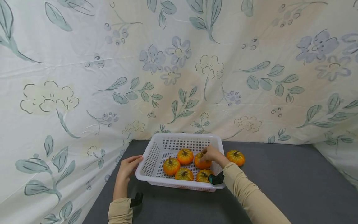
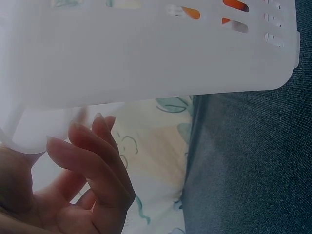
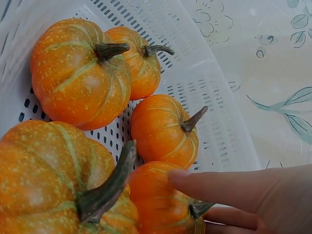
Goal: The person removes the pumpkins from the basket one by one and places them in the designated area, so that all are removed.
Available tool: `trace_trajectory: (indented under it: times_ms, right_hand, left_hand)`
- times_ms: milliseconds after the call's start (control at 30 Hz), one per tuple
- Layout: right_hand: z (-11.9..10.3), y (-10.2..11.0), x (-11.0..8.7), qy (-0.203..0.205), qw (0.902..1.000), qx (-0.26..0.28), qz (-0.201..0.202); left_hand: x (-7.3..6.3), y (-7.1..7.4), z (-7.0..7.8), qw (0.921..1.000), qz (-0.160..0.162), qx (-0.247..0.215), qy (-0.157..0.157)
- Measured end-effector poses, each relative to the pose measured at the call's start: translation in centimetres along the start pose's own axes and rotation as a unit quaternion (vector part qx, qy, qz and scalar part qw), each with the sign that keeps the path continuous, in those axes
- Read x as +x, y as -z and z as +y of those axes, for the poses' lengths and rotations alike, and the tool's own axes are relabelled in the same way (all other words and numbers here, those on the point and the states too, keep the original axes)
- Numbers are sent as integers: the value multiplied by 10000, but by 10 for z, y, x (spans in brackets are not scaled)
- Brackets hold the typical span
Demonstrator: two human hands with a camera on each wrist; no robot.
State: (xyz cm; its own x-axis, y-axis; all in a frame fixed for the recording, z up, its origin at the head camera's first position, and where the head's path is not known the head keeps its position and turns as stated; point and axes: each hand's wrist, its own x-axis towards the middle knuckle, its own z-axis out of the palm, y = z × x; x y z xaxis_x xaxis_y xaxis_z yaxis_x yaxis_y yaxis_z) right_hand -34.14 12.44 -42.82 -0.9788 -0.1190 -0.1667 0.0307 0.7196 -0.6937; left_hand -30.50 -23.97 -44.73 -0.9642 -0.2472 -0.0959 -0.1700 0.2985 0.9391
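A white perforated plastic basket (image 1: 167, 183) holds several small orange pumpkins with dark stems, among them one at the left (image 1: 171, 166). My left hand (image 1: 128, 167) holds the basket's left rim; in the left wrist view its fingers (image 2: 92, 161) curl below the rim. Inside the basket's right side, my right hand (image 1: 213, 155) grips a pumpkin (image 1: 200, 162) from above. The right wrist view has the thumb on that pumpkin (image 3: 153, 200), with the other fingers partly hidden behind it. Other pumpkins (image 3: 80, 73) lie close around it.
One more pumpkin (image 1: 236, 157) sits outside the basket, on the dark grey table (image 1: 285, 180) to the right, just beyond my right wrist. A floral cloth (image 1: 179, 93) hangs behind the table and along its left side.
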Motion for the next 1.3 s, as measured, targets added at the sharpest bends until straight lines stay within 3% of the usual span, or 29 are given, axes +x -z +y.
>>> trace_trajectory:
  times_ms: [1300]
  right_hand:
    - [1, -3, 3, 77, 9993, -168, -329]
  left_hand:
    - [1, -1, 0, 9999, 75, -126, 6]
